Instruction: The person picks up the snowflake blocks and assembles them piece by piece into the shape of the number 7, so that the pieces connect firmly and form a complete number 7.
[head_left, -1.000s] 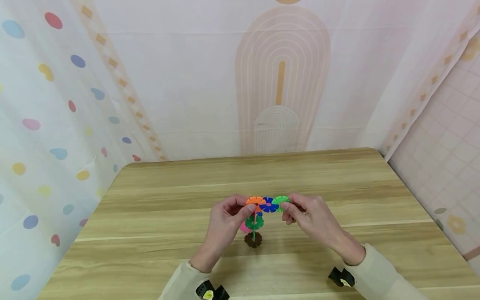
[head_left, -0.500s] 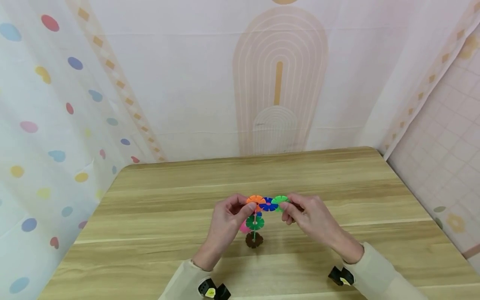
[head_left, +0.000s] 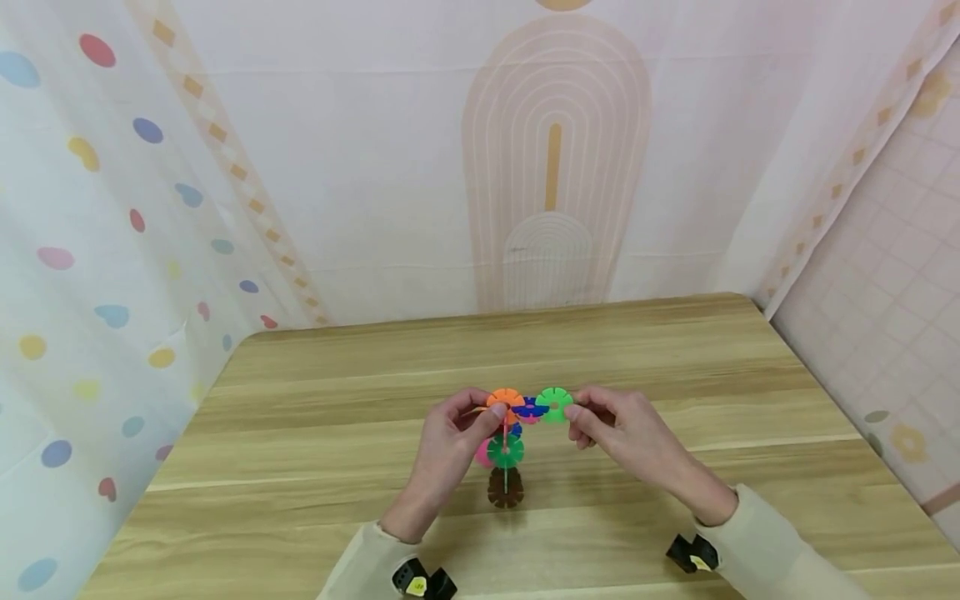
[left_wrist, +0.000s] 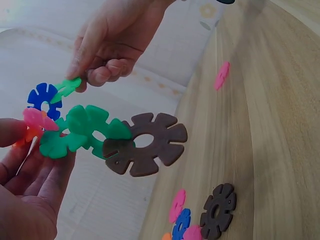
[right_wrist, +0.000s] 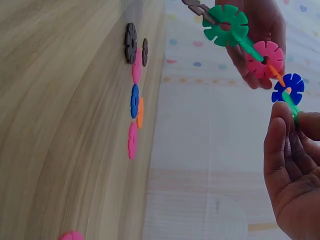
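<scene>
Wooden table (head_left: 315, 433): pale striped boards, backed by printed curtains; both hands work above its middle.
Toy chain (head_left: 507, 450): plastic flower discs slotted edge to edge, held in the air over the table. Its long run hangs downward toward the person, from an orange disc (head_left: 504, 399) at the top through a dark green disc (head_left: 506, 451) to a brown disc (head_left: 506, 488) at the bottom. A short arm branches right from the top: a blue disc (head_left: 531, 407), then a light green disc (head_left: 554, 404).
Left hand (head_left: 448, 442): fingers curled, pinching the chain at the orange disc; the left wrist view shows fingertips (left_wrist: 30, 165) closed on the upper discs, with the brown one hanging free.
Right hand (head_left: 622, 433): thumb and forefinger pinch the light green disc at the outer end of the short arm; the right wrist view shows it edge-on between the fingertips (right_wrist: 280, 120).
Pink disc (head_left: 483, 454): sits just behind the left hand; whether it belongs to the chain cannot be told from the head view.
Loose discs (right_wrist: 135, 100): brown, pink, blue and orange pieces lie in a line on the table, well apart from the hands; one more pink piece (left_wrist: 221, 75) lies by itself.
In the way: only the left hand's fingers, which cover part of the chain's top.
</scene>
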